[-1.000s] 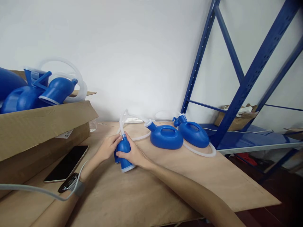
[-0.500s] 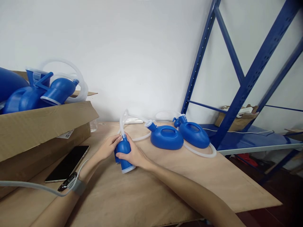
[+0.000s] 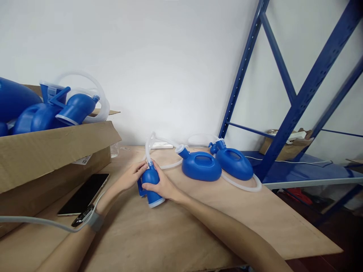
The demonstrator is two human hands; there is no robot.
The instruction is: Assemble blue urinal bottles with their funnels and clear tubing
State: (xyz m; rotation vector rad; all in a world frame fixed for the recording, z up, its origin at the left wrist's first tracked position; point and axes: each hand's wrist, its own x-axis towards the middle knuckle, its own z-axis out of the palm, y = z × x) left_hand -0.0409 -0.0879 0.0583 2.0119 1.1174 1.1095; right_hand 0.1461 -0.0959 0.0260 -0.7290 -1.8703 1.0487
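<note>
A blue funnel-shaped plastic piece (image 3: 151,189) with a pale rim lies on the brown board. My right hand (image 3: 164,186) is wrapped round its body. My left hand (image 3: 131,176) pinches its narrow top, where a clear tube (image 3: 147,148) joins it. The tube curves up and back toward a blue jug with a handle (image 3: 200,166). A second blue jug (image 3: 235,164) sits just right of the first, with its own clear tube (image 3: 244,185) looping round it.
An open cardboard box (image 3: 53,145) at the left holds several more blue jugs and tubes (image 3: 65,107). A black phone (image 3: 84,194) lies beside it. A grey cable (image 3: 36,223) crosses my left wrist. Blue metal shelving (image 3: 295,102) stands at the right.
My hands keep the same hold on the blue piece. The view has shifted slightly, nothing else has moved.
</note>
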